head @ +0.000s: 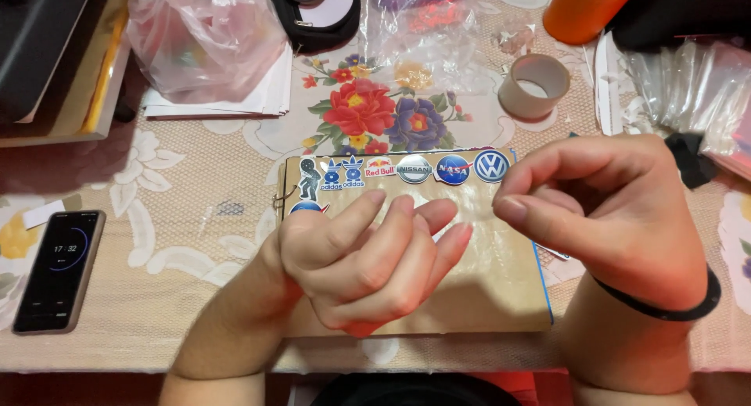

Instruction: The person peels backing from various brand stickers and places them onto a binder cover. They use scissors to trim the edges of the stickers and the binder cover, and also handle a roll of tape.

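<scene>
The left hand (368,257) covers the middle of the brown board (501,273); one round sticker (307,208) shows only partly beside it.

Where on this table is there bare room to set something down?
Bare cloth lies between the phone and the sticker board, below the paper stack. A smaller patch sits between the board and tape roll. The far edge and right side are crowded with plastic bags.

Tabletop seen from above, covered by a cream lace-patterned tablecloth (195,179) with a printed bouquet of red and purple flowers (375,113) near its far middle. Warm indoor light falls evenly. Below the table's near edge (117,371), dark reddish shadow.
</scene>
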